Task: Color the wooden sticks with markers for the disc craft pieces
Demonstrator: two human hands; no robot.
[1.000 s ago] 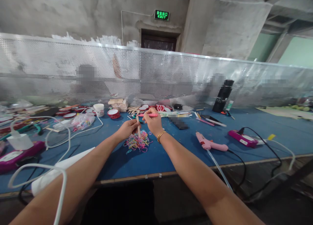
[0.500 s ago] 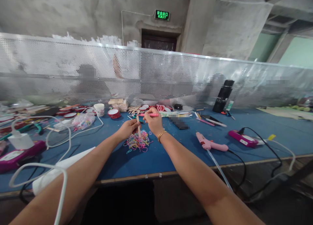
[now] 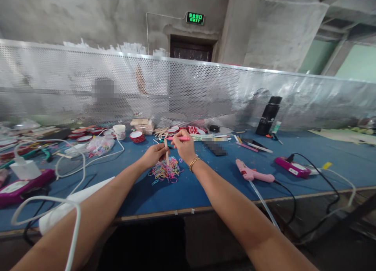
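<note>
Over the bands (image 3: 165,171), near the middle of the surface (image 3: 205,186), your left hand (image 3: 153,155) is closed on a stick (image 3: 167,155) held upright. Your right hand (image 3: 182,145) is clamped on a pink pen (image 3: 179,138), its tip at the stick's top. Bare blue runs from the bands to the near edge (widest between your forearms). A glue gun (image 3: 253,173) lies well apart on the right, cables (image 3: 82,161) on the left. Since a second ago, hands, stick and pen have not shifted.
</note>
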